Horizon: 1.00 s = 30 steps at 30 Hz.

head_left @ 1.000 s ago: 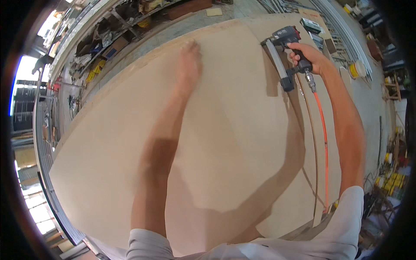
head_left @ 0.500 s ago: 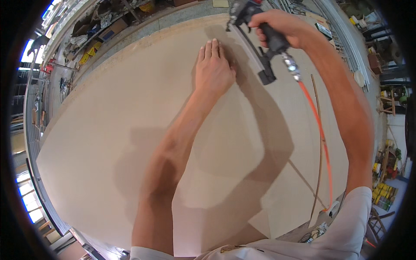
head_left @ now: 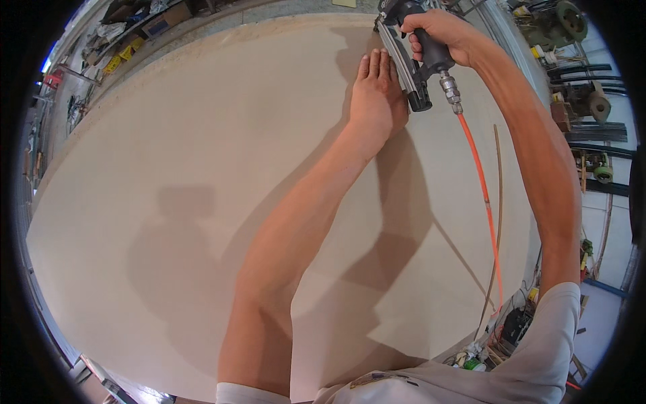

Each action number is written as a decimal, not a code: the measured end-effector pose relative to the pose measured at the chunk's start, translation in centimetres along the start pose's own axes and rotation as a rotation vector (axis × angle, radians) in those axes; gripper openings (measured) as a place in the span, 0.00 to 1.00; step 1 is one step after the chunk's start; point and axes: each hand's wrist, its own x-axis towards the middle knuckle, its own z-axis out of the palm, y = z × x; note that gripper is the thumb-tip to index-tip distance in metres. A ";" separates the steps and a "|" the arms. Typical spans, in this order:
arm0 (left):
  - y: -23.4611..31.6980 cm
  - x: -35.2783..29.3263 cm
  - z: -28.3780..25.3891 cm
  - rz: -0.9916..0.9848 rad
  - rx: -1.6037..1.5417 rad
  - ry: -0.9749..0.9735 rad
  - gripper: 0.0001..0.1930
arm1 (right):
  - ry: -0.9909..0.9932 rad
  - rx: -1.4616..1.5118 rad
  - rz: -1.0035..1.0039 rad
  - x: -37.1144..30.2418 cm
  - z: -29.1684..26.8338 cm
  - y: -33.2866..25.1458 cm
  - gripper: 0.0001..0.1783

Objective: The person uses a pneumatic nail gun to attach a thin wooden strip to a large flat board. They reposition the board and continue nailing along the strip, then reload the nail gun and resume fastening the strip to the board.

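Observation:
A pneumatic nail gun (head_left: pixel 408 57) is gripped by my right hand (head_left: pixel 441 35), fingers wrapped round its black handle near the far edge of a large pale board (head_left: pixel 168 148). From the gun's metal fitting an orange air hose (head_left: pixel 479 172) runs down to the near right edge. My left hand (head_left: pixel 378 94) lies flat on the board, fingers stretched forward and close together, right beside the gun's magazine. Whether the gun's nose touches the board cannot be made out, as it sits at the picture's upper rim.
A thin brown strip (head_left: pixel 498 202) lies along the board's right side. Cluttered shelves with yellow packages (head_left: pixel 123 56) stand beyond the far left edge. Machines and metal bars (head_left: pixel 595 135) are at the right. Cables and loose items (head_left: pixel 515 326) lie by the near right corner.
My left hand has slid to the right along the board. The nail gun has moved slightly right and farther away, with its magazine now next to my left hand. The view has shifted.

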 end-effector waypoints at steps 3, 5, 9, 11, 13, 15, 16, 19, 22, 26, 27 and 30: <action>-0.3 0.0 1.2 -0.021 -0.078 0.192 0.34 | 0.026 -0.012 0.014 0.1 0.9 -0.7 0.09; 0.0 0.2 1.4 -0.023 -0.101 0.198 0.34 | 0.050 -0.022 0.032 0.4 0.9 -0.6 0.09; 0.6 0.3 1.3 -0.023 -0.075 0.157 0.32 | 0.044 -0.055 0.033 0.2 0.5 -0.4 0.13; 0.6 0.4 1.8 -0.045 -0.092 0.206 0.31 | 0.046 -0.048 0.049 0.4 0.5 -0.6 0.15; 0.6 0.3 1.9 -0.053 -0.089 0.214 0.30 | 0.046 -0.052 0.058 0.4 0.7 -0.7 0.16; 0.7 0.2 1.6 -0.046 -0.067 0.182 0.29 | 0.044 -0.068 0.059 0.3 0.8 -0.7 0.17; 0.7 0.3 1.5 -0.047 -0.083 0.175 0.29 | 0.028 -0.078 0.091 0.2 0.8 -1.2 0.17; 0.8 0.3 1.4 -0.052 -0.112 0.167 0.30 | -0.014 -0.100 0.156 0.2 1.1 -2.3 0.18; 0.9 0.1 1.7 -0.061 -0.053 0.148 0.32 | -0.042 -0.106 0.153 0.9 1.0 -2.3 0.18; 1.5 0.4 2.2 -0.068 -0.018 0.141 0.33 | -0.064 -0.051 0.169 1.8 -0.3 -1.5 0.16; 1.7 0.3 2.3 -0.069 -0.053 0.173 0.32 | -0.077 -0.015 0.192 2.0 -0.8 -1.3 0.16; 1.7 0.3 2.3 -0.045 -0.062 0.130 0.34 | -0.095 0.069 0.230 2.4 -1.1 -0.7 0.16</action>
